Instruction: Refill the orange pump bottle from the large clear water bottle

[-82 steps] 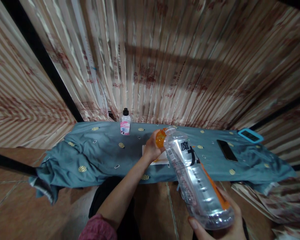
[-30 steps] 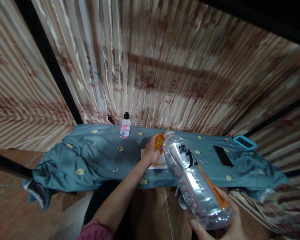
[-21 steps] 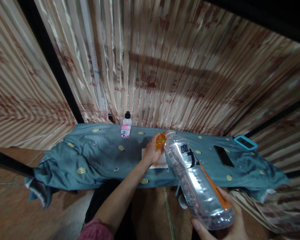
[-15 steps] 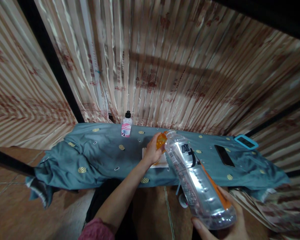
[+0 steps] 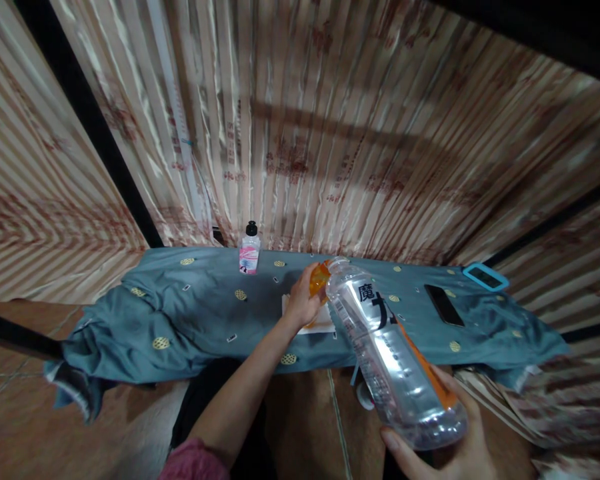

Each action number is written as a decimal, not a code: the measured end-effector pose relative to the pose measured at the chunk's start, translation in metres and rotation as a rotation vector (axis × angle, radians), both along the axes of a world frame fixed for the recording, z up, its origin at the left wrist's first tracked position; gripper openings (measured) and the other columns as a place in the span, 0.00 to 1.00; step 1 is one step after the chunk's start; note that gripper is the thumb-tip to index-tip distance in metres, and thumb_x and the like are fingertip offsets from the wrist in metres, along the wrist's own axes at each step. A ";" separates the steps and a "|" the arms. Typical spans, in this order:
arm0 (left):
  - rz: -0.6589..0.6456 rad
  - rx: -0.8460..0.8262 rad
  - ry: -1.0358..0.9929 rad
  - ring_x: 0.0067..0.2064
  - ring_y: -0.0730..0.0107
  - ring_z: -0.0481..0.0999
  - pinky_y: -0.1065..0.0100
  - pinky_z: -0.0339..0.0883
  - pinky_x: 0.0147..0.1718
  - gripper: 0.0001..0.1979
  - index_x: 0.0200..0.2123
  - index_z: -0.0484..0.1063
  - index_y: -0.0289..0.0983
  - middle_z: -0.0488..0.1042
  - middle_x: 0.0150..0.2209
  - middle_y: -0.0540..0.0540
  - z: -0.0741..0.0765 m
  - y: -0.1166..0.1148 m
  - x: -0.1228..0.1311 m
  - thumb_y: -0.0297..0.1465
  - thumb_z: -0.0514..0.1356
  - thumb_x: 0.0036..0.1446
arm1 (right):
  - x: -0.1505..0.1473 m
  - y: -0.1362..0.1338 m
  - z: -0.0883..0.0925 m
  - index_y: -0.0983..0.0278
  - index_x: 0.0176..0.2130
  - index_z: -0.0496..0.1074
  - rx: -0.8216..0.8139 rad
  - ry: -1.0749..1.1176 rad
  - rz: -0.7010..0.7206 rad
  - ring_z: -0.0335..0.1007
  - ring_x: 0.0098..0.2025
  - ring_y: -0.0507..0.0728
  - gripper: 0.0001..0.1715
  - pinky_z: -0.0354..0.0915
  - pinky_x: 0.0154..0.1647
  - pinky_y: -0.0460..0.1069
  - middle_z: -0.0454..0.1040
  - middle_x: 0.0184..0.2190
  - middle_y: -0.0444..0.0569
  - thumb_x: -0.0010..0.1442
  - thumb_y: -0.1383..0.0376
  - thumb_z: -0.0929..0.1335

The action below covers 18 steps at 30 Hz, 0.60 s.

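Note:
My right hand (image 5: pixel 445 433) grips the base end of a large clear plastic bottle (image 5: pixel 385 340) with a silver and orange label. The bottle is tilted, its neck pointing up and left, away from me. At its mouth is a small translucent orange cup (image 5: pixel 319 277), which my left hand (image 5: pixel 303 300) holds with the fingers wrapped round it. Cup and bottle mouth appear to touch; I cannot tell whether liquid passes between them. Beneath my left hand, a white cloth or paper (image 5: pixel 320 323) lies partly hidden on the cloth-covered table (image 5: pixel 205 320).
A small bottle with a pink label and black cap (image 5: pixel 250 250) stands toward the back left. To the right lie a black phone (image 5: pixel 444 305) and a blue-framed device (image 5: pixel 486 277). Striped curtain (image 5: pixel 290 133) hangs behind, with a dark post (image 5: pixel 95 133) at left.
The view has shifted slightly, so the table and its things appear a little further left. Both hands keep their hold, with the bottle mouth still against the orange cup.

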State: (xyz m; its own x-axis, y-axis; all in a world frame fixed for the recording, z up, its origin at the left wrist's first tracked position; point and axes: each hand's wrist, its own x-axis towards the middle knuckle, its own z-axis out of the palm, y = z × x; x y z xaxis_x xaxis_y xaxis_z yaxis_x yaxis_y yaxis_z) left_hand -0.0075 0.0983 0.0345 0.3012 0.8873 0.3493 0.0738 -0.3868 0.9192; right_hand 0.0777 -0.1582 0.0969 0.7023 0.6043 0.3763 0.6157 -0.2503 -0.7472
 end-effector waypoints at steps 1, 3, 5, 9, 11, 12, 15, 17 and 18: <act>0.002 0.000 -0.002 0.55 0.55 0.78 0.52 0.70 0.57 0.25 0.57 0.66 0.41 0.77 0.55 0.41 0.000 0.000 0.000 0.34 0.64 0.56 | 0.000 0.000 0.000 0.61 0.59 0.63 -0.003 -0.003 -0.003 0.75 0.50 0.68 0.46 0.71 0.48 0.58 0.75 0.51 0.55 0.46 0.45 0.72; 0.000 0.002 -0.005 0.55 0.55 0.78 0.53 0.70 0.57 0.25 0.57 0.66 0.42 0.78 0.54 0.42 0.001 0.000 0.000 0.34 0.64 0.57 | 0.000 0.000 0.001 0.61 0.58 0.64 -0.001 -0.005 -0.007 0.75 0.50 0.67 0.46 0.71 0.49 0.57 0.75 0.51 0.54 0.45 0.45 0.73; -0.006 0.008 -0.003 0.54 0.56 0.78 0.54 0.71 0.56 0.24 0.57 0.66 0.43 0.78 0.52 0.43 0.001 0.000 0.000 0.35 0.64 0.57 | 0.000 0.000 0.000 0.62 0.59 0.63 0.012 0.016 -0.002 0.75 0.51 0.67 0.48 0.70 0.50 0.57 0.74 0.52 0.55 0.45 0.44 0.73; 0.001 0.009 0.022 0.51 0.57 0.80 0.55 0.72 0.53 0.25 0.58 0.65 0.42 0.78 0.51 0.43 0.003 0.000 -0.001 0.34 0.63 0.57 | -0.003 0.002 0.000 0.63 0.60 0.62 0.043 0.126 -0.011 0.72 0.54 0.68 0.52 0.68 0.52 0.57 0.72 0.55 0.57 0.43 0.44 0.74; 0.005 0.006 0.032 0.51 0.56 0.80 0.56 0.72 0.53 0.25 0.58 0.65 0.41 0.78 0.52 0.42 0.004 0.000 -0.001 0.35 0.63 0.57 | -0.005 0.003 0.001 0.63 0.60 0.62 0.046 0.156 -0.010 0.71 0.55 0.69 0.52 0.66 0.54 0.58 0.72 0.55 0.58 0.42 0.44 0.74; 0.006 0.006 0.034 0.51 0.56 0.80 0.56 0.72 0.54 0.25 0.58 0.65 0.41 0.78 0.52 0.42 0.004 0.000 -0.002 0.35 0.63 0.57 | -0.006 0.004 0.002 0.63 0.59 0.62 0.041 0.161 -0.007 0.72 0.54 0.68 0.51 0.65 0.54 0.58 0.72 0.55 0.57 0.42 0.45 0.74; 0.003 0.008 0.039 0.53 0.55 0.79 0.55 0.71 0.55 0.24 0.58 0.66 0.40 0.78 0.53 0.40 0.006 0.000 -0.002 0.35 0.63 0.58 | -0.004 0.004 0.002 0.63 0.59 0.63 0.029 0.153 0.000 0.73 0.52 0.68 0.50 0.67 0.52 0.58 0.75 0.52 0.56 0.43 0.46 0.74; 0.002 0.006 0.044 0.53 0.54 0.79 0.54 0.71 0.55 0.24 0.58 0.66 0.40 0.78 0.53 0.40 0.007 0.000 -0.002 0.34 0.62 0.58 | 0.001 0.003 0.000 0.64 0.59 0.64 0.030 0.130 0.007 0.74 0.52 0.68 0.50 0.67 0.51 0.57 0.75 0.52 0.57 0.42 0.46 0.75; 0.001 0.006 0.046 0.53 0.54 0.79 0.54 0.71 0.55 0.25 0.58 0.65 0.40 0.78 0.53 0.40 0.007 0.000 -0.002 0.34 0.63 0.58 | 0.004 0.002 -0.002 0.64 0.58 0.64 0.032 0.121 0.014 0.74 0.52 0.68 0.50 0.68 0.51 0.57 0.75 0.52 0.57 0.42 0.45 0.75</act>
State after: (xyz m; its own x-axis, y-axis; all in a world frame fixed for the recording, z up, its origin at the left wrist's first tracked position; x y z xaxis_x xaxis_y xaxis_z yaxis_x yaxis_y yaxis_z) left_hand -0.0099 0.0980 0.0411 0.3163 0.8855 0.3404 0.1163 -0.3923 0.9124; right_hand 0.0815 -0.1563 0.0949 0.7354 0.6031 0.3089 0.5239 -0.2170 -0.8237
